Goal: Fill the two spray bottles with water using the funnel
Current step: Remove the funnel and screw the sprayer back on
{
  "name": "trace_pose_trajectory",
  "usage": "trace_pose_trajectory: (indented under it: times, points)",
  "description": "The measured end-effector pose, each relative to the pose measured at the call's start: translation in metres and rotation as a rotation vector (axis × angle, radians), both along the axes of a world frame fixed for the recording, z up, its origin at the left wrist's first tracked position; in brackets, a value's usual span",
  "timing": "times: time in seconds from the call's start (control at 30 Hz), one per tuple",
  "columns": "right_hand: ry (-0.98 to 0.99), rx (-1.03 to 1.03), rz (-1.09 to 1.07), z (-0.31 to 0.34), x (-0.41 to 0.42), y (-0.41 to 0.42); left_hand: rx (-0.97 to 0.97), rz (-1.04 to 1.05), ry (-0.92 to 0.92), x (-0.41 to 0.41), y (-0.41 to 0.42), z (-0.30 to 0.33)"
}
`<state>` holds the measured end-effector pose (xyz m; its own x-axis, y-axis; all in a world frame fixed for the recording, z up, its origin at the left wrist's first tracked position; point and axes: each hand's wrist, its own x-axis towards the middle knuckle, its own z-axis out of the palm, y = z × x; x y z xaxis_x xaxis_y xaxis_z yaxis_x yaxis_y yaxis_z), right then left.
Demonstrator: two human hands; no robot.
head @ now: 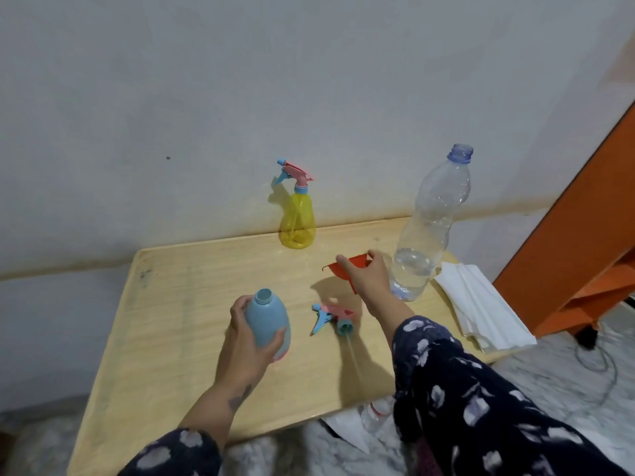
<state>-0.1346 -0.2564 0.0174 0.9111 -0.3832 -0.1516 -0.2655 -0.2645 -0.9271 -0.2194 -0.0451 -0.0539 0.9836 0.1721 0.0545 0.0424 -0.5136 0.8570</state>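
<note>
Wooden table [178, 304]: yellow spray btl [297, 221] at back, water btl [426, 231], tissues [481, 304] right, spray head [335, 316] centre.

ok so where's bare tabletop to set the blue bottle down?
Free: the whole left part of the table, from the left hand holding the blue bottle out to the left edge, and the middle strip before the yellow spray bottle. Crowded: the right side, with spray head, red funnel in the right hand, water bottle, tissues.

Head camera – looks forward-down, close over the table [192, 297].
</note>
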Motion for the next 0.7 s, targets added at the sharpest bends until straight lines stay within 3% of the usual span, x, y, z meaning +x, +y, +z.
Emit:
trace_pose_trajectory:
  times: [0.17, 0.5, 0.63, 0.7]
  points:
    - [0.126, -0.096, 0.011, -0.029, 0.029, -0.022, -0.018, 0.041, -0.062, -0.001, -0.005, -0.008]
    - [0.129, -0.121, 0.096, -0.046, 0.039, -0.029, -0.059, 0.073, -0.071, -0.001, -0.010, -0.013]
    - [-0.002, -0.531, -0.002, -0.044, 0.011, -0.020, -0.105, 0.067, -0.056, -0.005, -0.012, -0.007]
    - [-0.030, -0.638, 0.017, -0.049, -0.009, -0.013, -0.114, 0.055, -0.057, -0.007, -0.012, -0.004]
